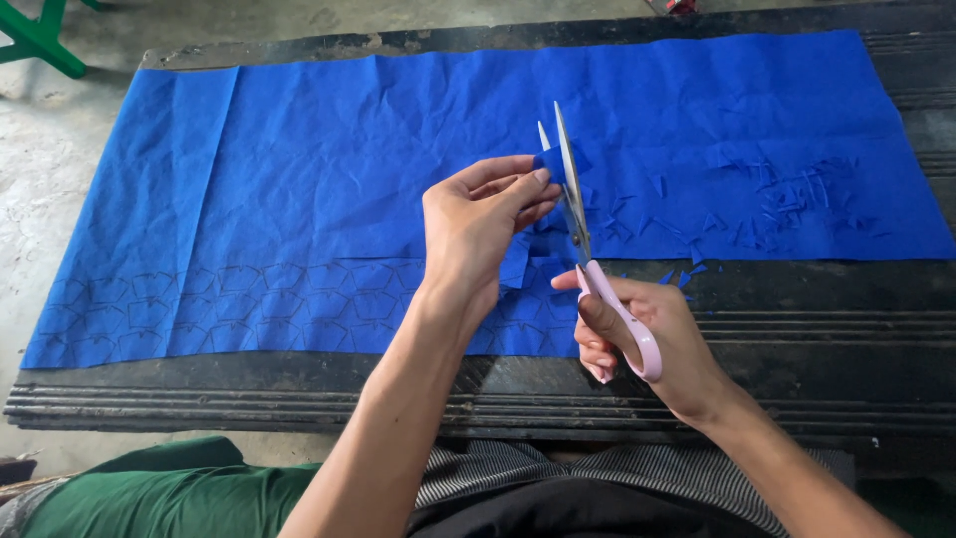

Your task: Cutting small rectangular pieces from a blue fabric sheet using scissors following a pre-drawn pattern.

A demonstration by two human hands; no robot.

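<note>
Head view: left hand (478, 224) holds a small blue cut piece (551, 164) up above the table (817, 339), fingers (518, 189) pinched narrow on it; right hand (647, 344) grips pink-handled scissors (583, 234), fingers through the loops, blades slightly parted and closing on the piece's edge; judged mid-trim on this one piece. Large blue fabric sheet (299, 169) lies flat on the table; rows of outlined shapes (219, 304) along its near left strip appear uncut, so most of the cutting seems left; scattered blue scraps (777, 194) at right suggest some trimming done. Hard to make out: the piece's outline, largely covered by fingers and blades; the drawn shapes' exact form; the sheet's near edge behind the left forearm.
</note>
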